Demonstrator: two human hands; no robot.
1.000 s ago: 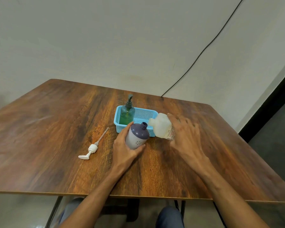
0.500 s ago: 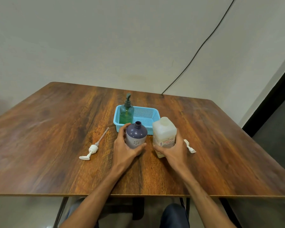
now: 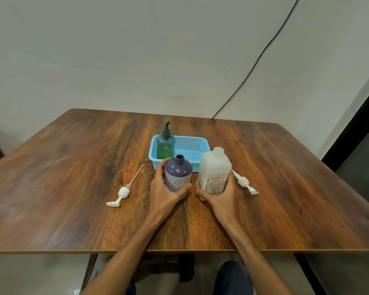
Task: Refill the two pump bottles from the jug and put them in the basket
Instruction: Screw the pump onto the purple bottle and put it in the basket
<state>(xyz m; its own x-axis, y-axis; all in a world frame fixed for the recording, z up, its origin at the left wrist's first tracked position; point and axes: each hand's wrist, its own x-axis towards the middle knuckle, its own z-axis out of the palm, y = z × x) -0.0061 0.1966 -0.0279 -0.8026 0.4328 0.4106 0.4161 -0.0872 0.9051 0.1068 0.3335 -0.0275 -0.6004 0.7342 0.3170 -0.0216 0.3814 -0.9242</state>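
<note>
Green pump bottle (image 3: 165, 143) is stood in basket (image 3: 190, 137). Uncapped purple bottle (image 3: 178, 174) is gripped by left hand (image 3: 165, 195) fingers, jug (image 3: 214, 173) by right hand (image 3: 224, 198) fingers; pump (image 3: 122, 193) unfitted.

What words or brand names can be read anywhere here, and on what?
"BIOCHEK CHG": red print on the label of the white jug.
The same name runs up the label's left edge, partly hidden.
Smaller print beneath: too blurred to read.
Purple bottle: a dot pattern, no words.
</note>
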